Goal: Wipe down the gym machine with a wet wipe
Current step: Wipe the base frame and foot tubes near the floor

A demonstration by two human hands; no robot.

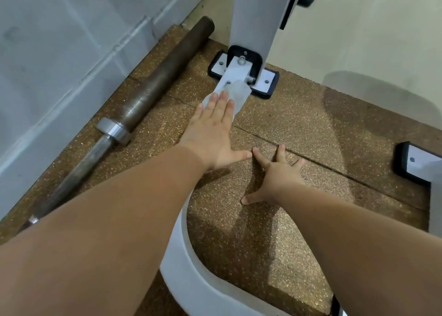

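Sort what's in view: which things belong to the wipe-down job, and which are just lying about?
In the job: left hand, pressing flat on the wet wipe; white machine frame under the wipe.
Lying about: barbell along the wall; rubber floor mat, with the right hand spread flat on it.

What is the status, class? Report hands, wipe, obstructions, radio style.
Left hand flat, pressing wet wipe on the machine's white frame bar. Right hand spread on rubber mat, empty. Barbell lies left, clear of the frame bar.
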